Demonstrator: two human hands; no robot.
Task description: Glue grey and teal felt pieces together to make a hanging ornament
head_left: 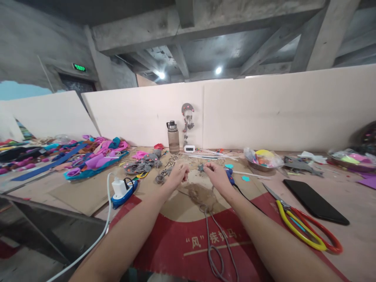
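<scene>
My right hand (pixel 217 176) is closed, thumb and fingertips pinching a small grey star-shaped piece (pixel 201 167) by its edge. Just left of it, my left hand (pixel 178 175) has its fingers curled together; whatever it may hold is hidden or too small to make out. Both hands are above a worn brown cardboard sheet (pixel 173 207) with a red printed part. A grey cord (pixel 209 244) runs from between the forearms down over the red area in loops. Beside my right hand lies a blue glue gun (pixel 230 175), partly covered by it.
Yellow-and-red-handled scissors (pixel 302 223) and a black phone (pixel 315 200) lie right. A power strip (pixel 125 194) with a white plug stands left. Behind are a bottle (pixel 173 139), a small white clock (pixel 189 149), a hanging grey moon ornament (pixel 188 109) and colourful scraps (pixel 100 159).
</scene>
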